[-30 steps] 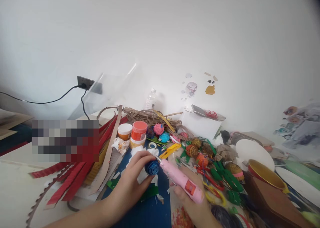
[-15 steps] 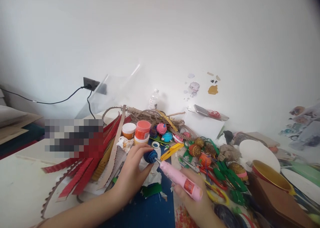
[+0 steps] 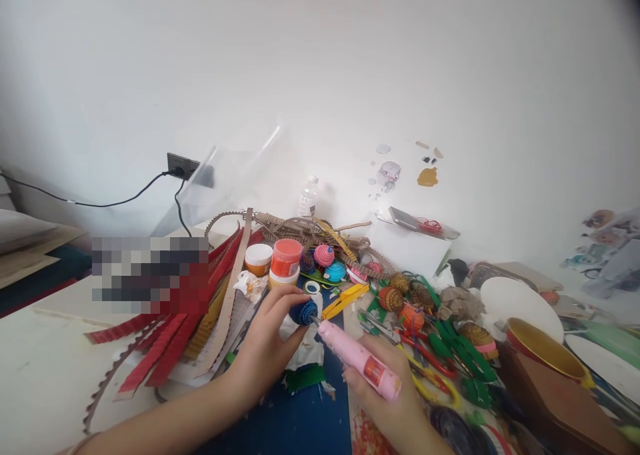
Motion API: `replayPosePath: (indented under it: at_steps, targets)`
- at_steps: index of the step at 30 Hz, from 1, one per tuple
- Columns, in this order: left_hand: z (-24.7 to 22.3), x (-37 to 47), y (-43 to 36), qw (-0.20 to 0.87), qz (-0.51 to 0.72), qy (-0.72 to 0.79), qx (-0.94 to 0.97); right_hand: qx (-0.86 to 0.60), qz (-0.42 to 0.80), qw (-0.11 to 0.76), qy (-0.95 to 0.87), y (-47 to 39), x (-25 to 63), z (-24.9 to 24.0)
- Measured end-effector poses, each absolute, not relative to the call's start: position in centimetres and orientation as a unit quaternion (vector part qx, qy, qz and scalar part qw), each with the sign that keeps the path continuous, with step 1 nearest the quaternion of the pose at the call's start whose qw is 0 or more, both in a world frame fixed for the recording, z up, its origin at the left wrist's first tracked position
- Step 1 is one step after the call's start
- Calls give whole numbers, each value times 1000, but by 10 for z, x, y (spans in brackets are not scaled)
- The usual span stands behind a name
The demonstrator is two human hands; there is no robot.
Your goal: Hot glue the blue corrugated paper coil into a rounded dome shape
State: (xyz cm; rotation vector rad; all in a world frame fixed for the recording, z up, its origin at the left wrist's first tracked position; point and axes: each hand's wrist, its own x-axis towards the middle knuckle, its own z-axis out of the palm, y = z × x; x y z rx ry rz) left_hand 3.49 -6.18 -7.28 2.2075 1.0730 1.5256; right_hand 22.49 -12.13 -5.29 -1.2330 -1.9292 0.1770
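Your place: craft workspace | before you: red corrugated strips (image 3: 170,352), lidded jars (image 3: 286,260), coiled balls (image 3: 324,255), yellow-handled scissors (image 3: 455,391)

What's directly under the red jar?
A white-rimmed jar stands beneath the red jar. Its top is covered by the red one, so I can't see that.

a plain white wall (image 3: 320,62) rises in front of me under soft light, paler around the middle and greyer toward the far left. low on that left side i see a dark socket panel (image 3: 183,166), a black cable (image 3: 120,204) running from it toward the edge. small stickers (image 3: 389,175) dot the wall right of centre, and blurrier pictures (image 3: 613,248) hang farther right. below, a pale tabletop (image 3: 40,382) spreads out.
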Motion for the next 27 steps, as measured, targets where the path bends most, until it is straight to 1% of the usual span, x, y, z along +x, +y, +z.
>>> replayPosePath:
  at_steps: [8,14,22,27]
  targets:
    - [-76,35,-60,112,527,360,762,-491,33,429,-758,-121,225,-55]
    - [-76,36,-60,114,530,365,757,-493,28,436,-752,-120,226,-56]
    - [-73,36,-62,128,521,379,754,-501,17,445,-742,-122,226,-59]
    - [-70,38,-63,157,517,390,746,-510,0,442,-738,-121,228,-58]
